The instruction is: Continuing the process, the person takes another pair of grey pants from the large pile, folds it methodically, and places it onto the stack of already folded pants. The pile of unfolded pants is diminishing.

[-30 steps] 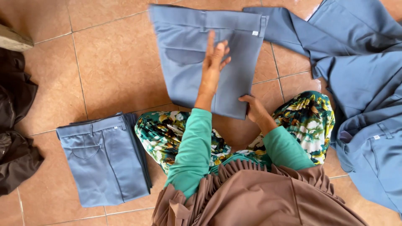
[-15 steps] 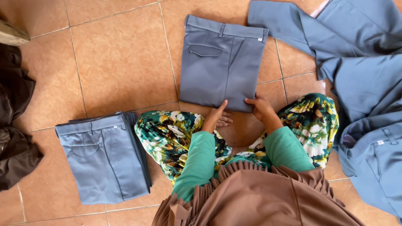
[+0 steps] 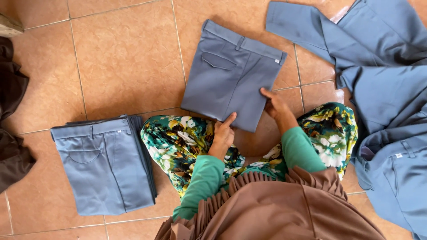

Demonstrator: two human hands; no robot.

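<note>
A folded pair of grey-blue trousers (image 3: 231,75) lies flat on the tiled floor in front of my knees, waistband away from me. My left hand (image 3: 223,132) rests at its near edge with a finger touching the cloth. Over at the fold's near right edge, my right hand (image 3: 275,104) has its fingers on the fabric. Neither hand has lifted the trousers. My arms are in green sleeves, and my legs in green floral cloth are folded under me.
A stack of folded grey-blue trousers (image 3: 104,162) sits on the floor at my left. A loose heap of unfolded blue-grey garments (image 3: 382,93) spreads along the right side. Dark brown cloth (image 3: 11,129) lies at the left edge. The floor (image 3: 124,58) is orange tile.
My left hand slid from the middle of the folded trousers back to their near edge. The trousers now lie tilted and a little closer to me. My right hand stayed at the near right edge.
</note>
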